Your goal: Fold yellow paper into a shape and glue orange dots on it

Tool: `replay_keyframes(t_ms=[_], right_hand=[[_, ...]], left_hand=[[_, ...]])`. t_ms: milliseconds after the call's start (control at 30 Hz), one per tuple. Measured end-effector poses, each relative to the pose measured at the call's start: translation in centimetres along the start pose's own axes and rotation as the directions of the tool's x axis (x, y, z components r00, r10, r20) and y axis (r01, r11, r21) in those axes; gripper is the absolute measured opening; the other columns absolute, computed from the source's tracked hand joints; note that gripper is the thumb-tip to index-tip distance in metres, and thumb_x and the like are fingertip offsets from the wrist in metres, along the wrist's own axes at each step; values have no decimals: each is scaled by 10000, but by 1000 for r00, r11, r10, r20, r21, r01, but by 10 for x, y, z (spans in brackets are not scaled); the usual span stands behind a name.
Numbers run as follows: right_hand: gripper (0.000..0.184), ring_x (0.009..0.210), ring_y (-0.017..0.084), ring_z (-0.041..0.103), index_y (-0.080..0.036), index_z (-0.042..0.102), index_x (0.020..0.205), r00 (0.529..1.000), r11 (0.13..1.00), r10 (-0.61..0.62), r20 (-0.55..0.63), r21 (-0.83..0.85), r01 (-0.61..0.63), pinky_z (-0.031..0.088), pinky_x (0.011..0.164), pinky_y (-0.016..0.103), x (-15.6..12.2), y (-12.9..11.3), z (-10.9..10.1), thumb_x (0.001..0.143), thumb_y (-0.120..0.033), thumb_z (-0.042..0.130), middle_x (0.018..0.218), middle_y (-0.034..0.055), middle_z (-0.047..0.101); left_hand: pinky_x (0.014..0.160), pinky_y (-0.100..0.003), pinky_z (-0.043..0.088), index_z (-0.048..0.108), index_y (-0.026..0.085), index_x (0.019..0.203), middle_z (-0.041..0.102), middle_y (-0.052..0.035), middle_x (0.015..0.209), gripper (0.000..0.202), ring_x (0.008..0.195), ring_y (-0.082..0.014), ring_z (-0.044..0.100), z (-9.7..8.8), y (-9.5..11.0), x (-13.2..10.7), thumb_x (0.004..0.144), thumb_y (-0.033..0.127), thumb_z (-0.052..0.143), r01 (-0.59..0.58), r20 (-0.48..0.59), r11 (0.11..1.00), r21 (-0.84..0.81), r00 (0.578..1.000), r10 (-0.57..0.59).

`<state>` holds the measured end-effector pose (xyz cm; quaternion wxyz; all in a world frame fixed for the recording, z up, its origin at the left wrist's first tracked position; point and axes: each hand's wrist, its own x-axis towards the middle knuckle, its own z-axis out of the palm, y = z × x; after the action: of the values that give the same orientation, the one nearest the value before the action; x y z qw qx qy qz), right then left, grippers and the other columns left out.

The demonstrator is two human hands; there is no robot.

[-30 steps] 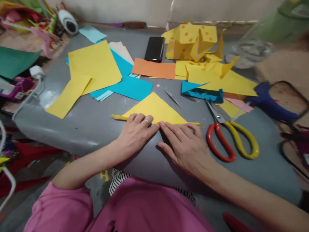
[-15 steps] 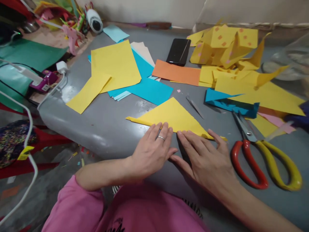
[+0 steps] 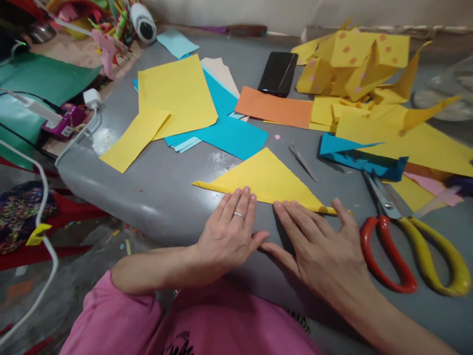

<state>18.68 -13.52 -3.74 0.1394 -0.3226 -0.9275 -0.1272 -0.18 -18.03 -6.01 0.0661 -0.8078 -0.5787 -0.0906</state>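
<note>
A yellow paper triangle lies on the grey table, its near edge rolled or folded into a narrow strip. My left hand rests on the left part of that edge, fingers stretched out, a ring on one of them. On the right part of the same edge lie the extended fingers of my right hand, with the thumb spread toward my left hand. Both hands press the paper from above without gripping it. Scissors with one red and one yellow handle lie open just right of my right hand.
Beyond the triangle lie yellow sheets, blue paper, an orange strip, tweezers and a black phone. A folded blue piece and a yellow spotted paper construction occupy the right. A white cable hangs at left.
My left hand has slid slightly left along the folded edge, so the gap between the hands is wider. My right hand stays on the edge. The view has shifted a little.
</note>
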Motion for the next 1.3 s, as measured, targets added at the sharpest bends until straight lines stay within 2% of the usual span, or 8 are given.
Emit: replay_keyframes(t_ms=[200,333,467,533,633,800,1133,1300], right_hand=[[569,957,349,698,7,641,1246,1000,1000,-3,1,14,3,260,1116,644,0,-1,2,992,-483,506,1124,238,741],[580,1008,334,689,-7,653,1229,1000,1000,8,-20,11,-8,249,1138,615,0,-3,2,987,-513,507,1131,221,744],[567,1068,302,674,-51,662,1227,999,999,47,-8,25,-47,239,1162,579,-2,-5,3,986,-537,498,1166,185,742],[554,1108,300,659,-63,645,1262,998,997,61,16,49,-62,222,1169,592,-4,-6,3,1000,-520,475,1212,175,727],[502,1163,295,637,-81,612,1321,994,991,88,58,99,-94,191,1186,614,-7,-7,4,1014,-449,460,1271,154,706],[518,1219,286,624,-103,614,1334,984,981,159,81,102,-167,229,1194,598,-21,1,0,1024,-479,437,1309,144,688],[536,1271,341,598,-79,631,1317,961,965,258,103,-80,-251,294,1139,587,-49,25,-10,1006,-489,478,1326,176,666],[527,1247,341,610,-94,649,1291,966,962,246,75,-142,-234,247,1137,632,-44,24,-10,1027,-488,418,1253,164,712]], left_hand=[[1151,-500,415,465,-39,1430,481,-280,1484,718,1391,-369,482,-8,-43,-22,1005,534,381,164,3,982,90,986,-165],[1155,-532,397,402,43,1498,513,-250,1476,645,1387,-352,495,-19,-67,-33,1012,468,400,179,-22,982,63,984,-178],[1177,-528,360,337,81,1540,471,-220,1522,651,1435,-335,434,-21,-49,-17,1008,444,438,54,-107,999,-7,993,-55],[1199,-468,347,422,79,1491,495,-189,1512,620,1429,-295,451,-16,-31,-5,1014,474,421,-106,-109,993,-58,989,99],[1166,-430,403,549,51,1383,567,-187,1446,669,1361,-281,534,-4,-10,6,1013,568,340,-195,-104,975,-111,978,183],[1154,-456,419,554,38,1376,580,-208,1425,715,1343,-303,550,4,-7,6,995,608,354,-173,-112,977,-126,981,159],[1150,-448,414,545,90,1390,598,-181,1412,686,1303,-284,591,9,-6,6,982,620,393,-184,-166,978,-98,972,166],[1122,-493,428,538,85,1401,617,-216,1377,720,1280,-319,606,6,-31,-5,971,643,387,-24,-175,997,-75,985,10]])
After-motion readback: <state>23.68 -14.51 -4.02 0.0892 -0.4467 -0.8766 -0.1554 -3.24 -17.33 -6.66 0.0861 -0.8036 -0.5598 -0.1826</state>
